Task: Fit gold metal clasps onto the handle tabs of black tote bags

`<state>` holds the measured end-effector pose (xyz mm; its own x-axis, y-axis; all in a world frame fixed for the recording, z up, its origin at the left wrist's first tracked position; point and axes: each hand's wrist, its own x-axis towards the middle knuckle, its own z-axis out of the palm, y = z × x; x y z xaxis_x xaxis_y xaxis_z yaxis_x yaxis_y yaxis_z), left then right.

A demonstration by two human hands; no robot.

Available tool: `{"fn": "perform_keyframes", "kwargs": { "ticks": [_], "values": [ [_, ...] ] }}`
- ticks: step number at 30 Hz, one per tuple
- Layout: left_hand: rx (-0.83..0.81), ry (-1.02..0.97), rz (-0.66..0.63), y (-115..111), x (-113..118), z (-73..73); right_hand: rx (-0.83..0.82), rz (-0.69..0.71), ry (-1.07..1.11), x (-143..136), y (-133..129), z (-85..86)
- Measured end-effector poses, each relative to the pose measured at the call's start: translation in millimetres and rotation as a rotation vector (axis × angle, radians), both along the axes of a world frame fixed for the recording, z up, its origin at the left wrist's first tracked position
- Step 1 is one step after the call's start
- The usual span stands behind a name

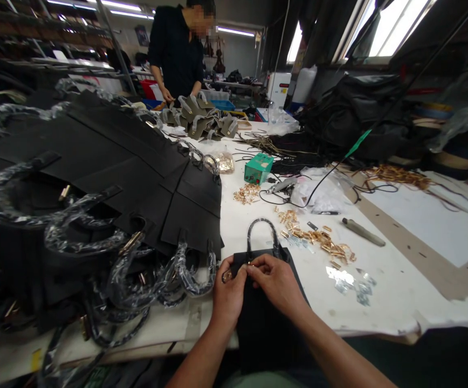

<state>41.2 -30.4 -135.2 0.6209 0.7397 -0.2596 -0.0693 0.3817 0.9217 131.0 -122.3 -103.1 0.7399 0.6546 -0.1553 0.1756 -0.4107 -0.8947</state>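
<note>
A black bag panel [264, 318] with a plastic-wrapped loop handle [262, 229] lies on the white table [387, 302] in front of me. My left hand [228, 293] and my right hand [276, 280] meet at the panel's top edge. Their fingertips pinch a small gold metal fitting [250, 265] there. Loose gold fittings [318, 240] lie scattered just right of the handle.
A big stack of black panels with wrapped handles [96, 205] fills the left side. A green box [258, 168], a corded tool [280, 186], a grey knife [363, 231] and clear plastic bits [351, 283] lie beyond. A person in black [177, 51] works at the far end.
</note>
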Motion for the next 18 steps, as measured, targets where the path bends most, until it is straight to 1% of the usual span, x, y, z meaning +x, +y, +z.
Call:
{"fn": "perform_keyframes", "kwargs": {
  "ticks": [6, 13, 15, 18],
  "values": [
    [0.137, 0.048, 0.008, -0.1, 2.5, -3.6, -0.014, -0.033, -0.028, -1.1, -1.5, 2.6],
    [0.198, 0.067, 0.017, -1.1, 7.0, -1.5, -0.035, -0.07, -0.057, -1.7, -3.1, 1.5],
    [0.162, 0.057, 0.013, -1.0, 7.4, -1.2, -0.024, -0.082, -0.048, -2.8, -2.7, 1.2],
    [0.035, 0.021, -0.013, -1.5, 7.5, -0.4, -0.012, -0.082, -0.033, -4.7, -2.3, 1.3]
  ]
}}
